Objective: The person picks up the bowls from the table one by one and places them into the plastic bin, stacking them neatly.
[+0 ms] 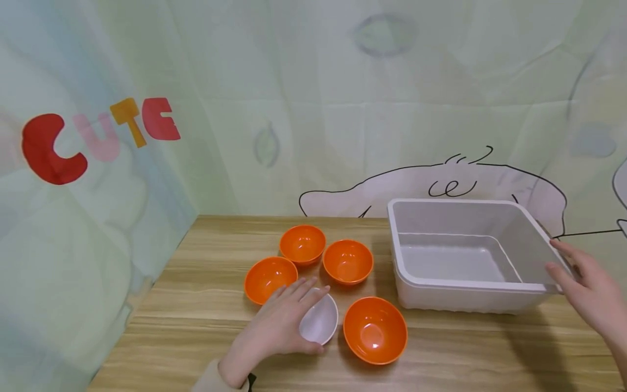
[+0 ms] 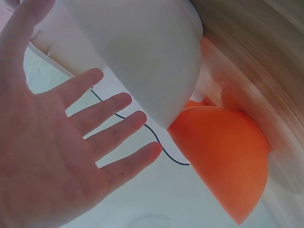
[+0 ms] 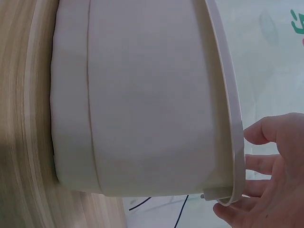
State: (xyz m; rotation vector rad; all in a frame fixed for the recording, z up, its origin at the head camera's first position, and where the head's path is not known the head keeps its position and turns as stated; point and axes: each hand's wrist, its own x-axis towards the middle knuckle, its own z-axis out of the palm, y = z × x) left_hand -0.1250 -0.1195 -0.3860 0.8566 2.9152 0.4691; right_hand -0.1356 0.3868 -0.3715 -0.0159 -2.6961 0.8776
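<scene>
A small white bowl (image 1: 320, 320) stands on the table, with my left hand (image 1: 289, 318) spread over its left side. In the left wrist view the fingers of my left hand (image 2: 80, 133) are straight and apart, beside the white bowl (image 2: 147, 52) and not curled round it. A light grey plastic bin (image 1: 470, 296) stands at the right. My right hand (image 1: 590, 288) rests against its right rim, fingers extended. The right wrist view has the thumb and fingers of my right hand (image 3: 270, 175) at the edge of the bin (image 3: 152, 99); some fingertips are hidden behind the rim.
Several orange bowls surround the white one: one at the back (image 1: 302, 245), one at the left (image 1: 269, 280), one nearer the bin (image 1: 348, 262) and a larger one (image 1: 375, 331) at the front. Behind the wooden table (image 1: 196, 305) hangs a printed curtain (image 1: 303, 109).
</scene>
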